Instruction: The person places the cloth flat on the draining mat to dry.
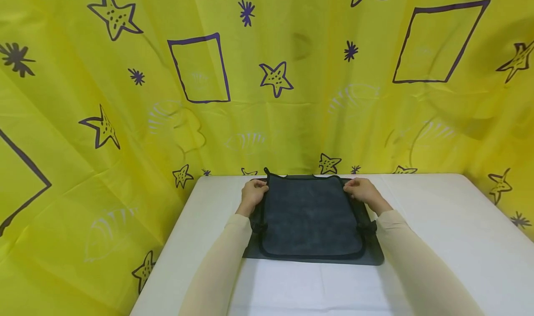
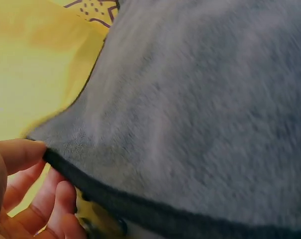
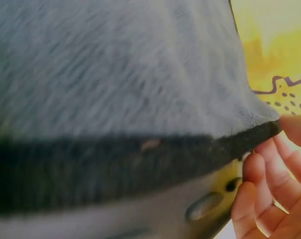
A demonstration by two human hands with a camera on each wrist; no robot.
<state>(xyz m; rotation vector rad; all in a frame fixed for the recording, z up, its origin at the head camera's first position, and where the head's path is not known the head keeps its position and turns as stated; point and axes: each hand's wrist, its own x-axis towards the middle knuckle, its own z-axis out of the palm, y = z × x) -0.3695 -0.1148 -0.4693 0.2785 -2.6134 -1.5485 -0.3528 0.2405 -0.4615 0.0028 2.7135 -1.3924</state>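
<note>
A dark grey fleecy cloth (image 1: 310, 218) with a black bound edge is spread between my hands in the head view. My left hand (image 1: 253, 194) pinches its left edge near the far end; the left wrist view shows thumb and finger on the black binding (image 2: 98, 186). On the opposite side my right hand (image 1: 364, 191) pinches the cloth, and the right wrist view has that corner (image 3: 262, 127) drawn to a point between thumb and finger. Beneath the cloth a larger dark flat sheet (image 1: 375, 255) shows around its sides and near edge. A small black tab (image 1: 266, 171) sticks up at the far left corner.
Both the cloth and the sheet are over a white-covered table (image 1: 434, 218). A yellow curtain (image 1: 292, 126) with stars and outlined squares hangs behind the table and along its left and right sides. Black wrist straps (image 1: 259, 228) overlap the cloth's side edges in the head view.
</note>
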